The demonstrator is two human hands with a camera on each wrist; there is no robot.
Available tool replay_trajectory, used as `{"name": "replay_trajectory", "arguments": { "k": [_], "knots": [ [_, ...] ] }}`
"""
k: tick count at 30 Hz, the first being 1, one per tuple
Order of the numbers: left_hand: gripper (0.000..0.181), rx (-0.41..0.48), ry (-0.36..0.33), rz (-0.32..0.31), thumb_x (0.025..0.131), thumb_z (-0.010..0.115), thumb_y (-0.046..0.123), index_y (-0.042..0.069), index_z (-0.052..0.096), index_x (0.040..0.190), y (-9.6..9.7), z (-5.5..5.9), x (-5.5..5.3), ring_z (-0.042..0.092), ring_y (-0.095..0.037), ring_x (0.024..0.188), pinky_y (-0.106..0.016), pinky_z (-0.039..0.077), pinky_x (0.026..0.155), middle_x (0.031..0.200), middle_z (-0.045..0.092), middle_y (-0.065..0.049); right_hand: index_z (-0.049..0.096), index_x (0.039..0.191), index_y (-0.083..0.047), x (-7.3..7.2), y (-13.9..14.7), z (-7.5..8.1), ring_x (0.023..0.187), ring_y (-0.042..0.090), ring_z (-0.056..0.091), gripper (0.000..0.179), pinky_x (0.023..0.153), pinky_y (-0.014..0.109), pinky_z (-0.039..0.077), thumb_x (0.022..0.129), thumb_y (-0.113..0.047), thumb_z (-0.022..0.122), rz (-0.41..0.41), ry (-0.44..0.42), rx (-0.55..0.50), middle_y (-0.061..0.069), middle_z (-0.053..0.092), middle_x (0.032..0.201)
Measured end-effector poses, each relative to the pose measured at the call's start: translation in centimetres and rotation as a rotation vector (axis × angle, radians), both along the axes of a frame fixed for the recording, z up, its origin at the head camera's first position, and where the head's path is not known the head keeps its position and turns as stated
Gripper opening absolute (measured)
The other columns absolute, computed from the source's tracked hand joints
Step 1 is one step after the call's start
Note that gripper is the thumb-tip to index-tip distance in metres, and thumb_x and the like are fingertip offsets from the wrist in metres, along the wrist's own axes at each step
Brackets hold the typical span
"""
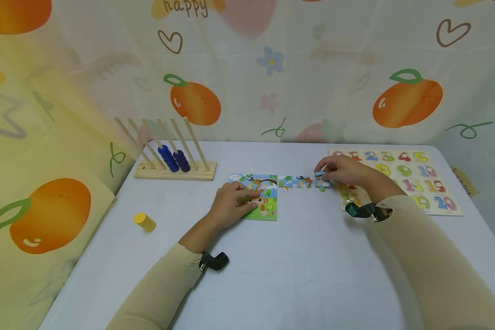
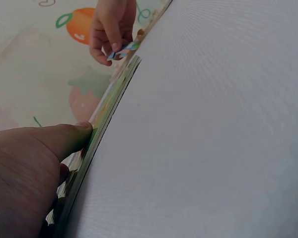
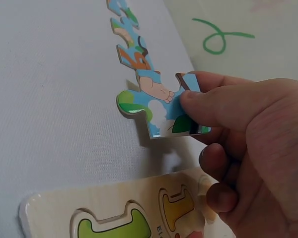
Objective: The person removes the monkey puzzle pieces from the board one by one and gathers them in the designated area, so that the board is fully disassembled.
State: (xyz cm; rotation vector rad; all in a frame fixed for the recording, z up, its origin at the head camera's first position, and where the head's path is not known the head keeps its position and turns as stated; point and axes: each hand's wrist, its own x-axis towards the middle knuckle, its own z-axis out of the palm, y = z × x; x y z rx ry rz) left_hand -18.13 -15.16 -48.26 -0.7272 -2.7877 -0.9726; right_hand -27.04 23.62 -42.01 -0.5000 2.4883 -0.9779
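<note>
My left hand [image 1: 233, 205] rests on a monkey picture puzzle board [image 1: 268, 213], its thumb against the board's near side in the left wrist view. Extending to the right of the board is a row of loose jigsaw pieces [image 1: 305, 182] with blue sky and brown branch prints. At the right end of that row my right hand [image 1: 346, 173] pinches a jigsaw piece [image 3: 159, 116] between thumb and fingers. That piece shows a small foot, a green leaf and blue sky. It looks slightly raised and overlaps the row in the right wrist view, so whether they touch I cannot tell.
A wooden number board [image 1: 404, 183] lies at the right, partly under the right forearm. At the back left stands a wooden peg rack [image 1: 177, 174] with blue beads [image 1: 167, 158] on two pegs. A yellow cylinder [image 1: 145, 222] lies on the left of the white table [image 1: 305, 275].
</note>
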Motion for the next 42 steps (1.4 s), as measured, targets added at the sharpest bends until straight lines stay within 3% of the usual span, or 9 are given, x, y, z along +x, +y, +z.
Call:
{"name": "replay_trajectory", "arguments": {
  "k": [16,21,28,35,42],
  "knots": [
    [0.028,-0.001,-0.005,0.009,0.095,0.084,0.031,0.025,0.084,0.122,-0.1,-0.3,0.0,0.050,-0.021,0.095,-0.045,0.036,0.087,0.106,0.063,0.002,0.079,0.122,-0.010,-0.6,0.0,-1.0,0.107,0.030,0.063,0.020,0.092,0.044,0.049,0.103,-0.010,0.072,0.031,0.136,0.074,0.011,0.074,0.118],
    [0.028,-0.004,-0.001,0.000,0.096,0.083,0.031,0.025,0.083,0.123,-0.1,-0.3,0.0,0.051,-0.021,0.095,-0.044,0.035,0.086,0.106,0.063,0.001,0.080,0.121,-0.010,-0.2,-0.3,-0.9,0.114,0.031,0.065,0.020,0.101,0.051,0.048,0.103,-0.011,0.072,0.012,0.133,0.102,0.012,0.075,0.121],
    [0.029,-0.014,0.036,-0.014,0.096,0.083,0.031,0.025,0.083,0.125,0.0,-0.1,0.1,0.051,-0.022,0.096,-0.044,0.036,0.085,0.107,0.064,0.000,0.080,0.119,-0.009,0.0,-0.5,-0.7,0.105,0.028,0.063,0.019,0.095,0.047,0.048,0.102,-0.007,0.071,0.018,0.157,0.116,0.009,0.074,0.113],
    [0.028,-0.019,0.064,-0.020,0.096,0.084,0.029,0.021,0.083,0.123,-0.1,0.1,0.7,0.054,-0.024,0.099,-0.046,0.038,0.087,0.109,0.066,-0.002,0.080,0.121,-0.012,0.0,-0.9,-0.3,0.094,0.027,0.057,0.019,0.080,0.039,0.047,0.105,-0.013,0.069,-0.040,0.145,0.123,0.006,0.074,0.110],
    [0.020,-0.022,0.104,0.011,0.095,0.084,0.026,0.018,0.086,0.113,-0.3,0.7,1.2,0.059,-0.027,0.104,-0.049,0.042,0.088,0.114,0.070,-0.004,0.079,0.120,-0.008,0.2,-2.1,0.2,0.083,0.023,0.059,0.019,0.072,0.037,0.048,0.105,-0.010,0.067,0.041,0.191,0.052,0.004,0.074,0.098]
  ]
}}
